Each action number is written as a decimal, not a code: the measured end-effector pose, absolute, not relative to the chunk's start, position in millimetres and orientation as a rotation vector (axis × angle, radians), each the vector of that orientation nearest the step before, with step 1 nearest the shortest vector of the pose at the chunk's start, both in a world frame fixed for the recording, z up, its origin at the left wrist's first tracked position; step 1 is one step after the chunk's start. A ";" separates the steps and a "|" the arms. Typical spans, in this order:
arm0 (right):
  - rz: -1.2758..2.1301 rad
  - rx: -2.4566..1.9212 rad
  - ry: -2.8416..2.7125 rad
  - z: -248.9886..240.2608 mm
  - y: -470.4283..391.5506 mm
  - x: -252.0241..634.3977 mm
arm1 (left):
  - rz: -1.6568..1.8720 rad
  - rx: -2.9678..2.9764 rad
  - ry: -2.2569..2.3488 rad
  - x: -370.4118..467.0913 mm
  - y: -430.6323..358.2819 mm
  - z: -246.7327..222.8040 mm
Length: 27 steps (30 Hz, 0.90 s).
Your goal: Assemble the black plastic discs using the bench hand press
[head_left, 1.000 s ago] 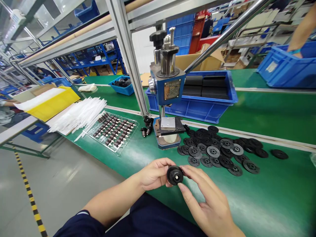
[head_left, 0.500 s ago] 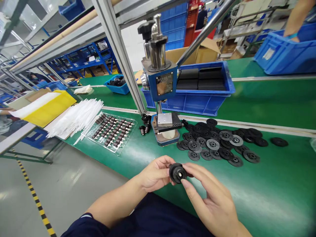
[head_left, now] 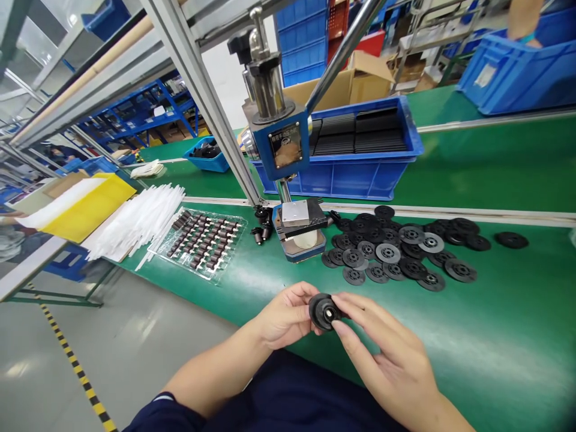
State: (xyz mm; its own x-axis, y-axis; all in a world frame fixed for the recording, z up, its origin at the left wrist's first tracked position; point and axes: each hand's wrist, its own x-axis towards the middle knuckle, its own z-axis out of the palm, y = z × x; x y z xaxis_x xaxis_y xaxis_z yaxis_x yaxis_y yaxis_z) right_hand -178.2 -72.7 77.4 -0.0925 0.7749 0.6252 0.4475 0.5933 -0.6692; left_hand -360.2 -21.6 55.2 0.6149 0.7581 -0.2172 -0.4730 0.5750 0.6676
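Observation:
Between my hands, above the near edge of the green workbench (head_left: 252, 300), is a black round flanged part (head_left: 320, 313) with a stepped hub and a small pale centre. My left hand (head_left: 288, 318) is closed on its left side, thumb in front. The fingertips and thumb of my right hand (head_left: 382, 354) pinch its right side near the hub. What lies behind the flange is hidden. Beyond my hands stands a blue hand press (head_left: 283, 144) with a metal block (head_left: 294, 212) on its base. Many black slotted discs (head_left: 387, 252) lie loose right of the press.
Left of the press, a clear tray (head_left: 211, 277) holds rows of small dark cylinders, beside white strips (head_left: 139, 222). Several black parts (head_left: 261, 231) lie against the press. Behind it stands a blue bin (head_left: 342, 180) of black plates. Another person's hand (head_left: 531, 39) reaches into a blue crate (head_left: 504, 78).
The view has shifted slightly, so the press appears further left and higher. Both hands keep hold of the black flanged part in nearly the same pose. The other person's arm has moved a little.

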 end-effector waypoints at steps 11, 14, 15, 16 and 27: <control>0.378 -1.024 -1.725 76.6 -72.8 -178.1 | 0.740 0.595 0.514 -361.0 -23.5 51.2; 0.369 -1.025 -1.729 76.2 -72.1 -178.2 | 0.739 0.585 0.512 -361.4 -23.9 49.3; 0.367 -1.026 -1.730 76.0 -72.0 -178.2 | 0.739 0.581 0.511 -361.5 -24.0 48.8; 0.367 -1.030 -1.731 75.7 -72.1 -178.3 | 0.738 0.578 0.512 -361.6 -24.2 48.4; 0.622 -1.197 -1.709 83.4 -70.4 -173.8 | 0.794 0.724 0.660 -366.2 -22.8 49.6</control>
State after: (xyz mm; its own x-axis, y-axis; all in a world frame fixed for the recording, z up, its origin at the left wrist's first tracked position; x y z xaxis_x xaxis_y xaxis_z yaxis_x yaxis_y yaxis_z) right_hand -173.8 -70.4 83.4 -0.0955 0.9121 0.3987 0.4429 0.3976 -0.8036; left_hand -366.2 -22.8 49.6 0.5341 0.8086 -0.2470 -0.3905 0.4951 0.7762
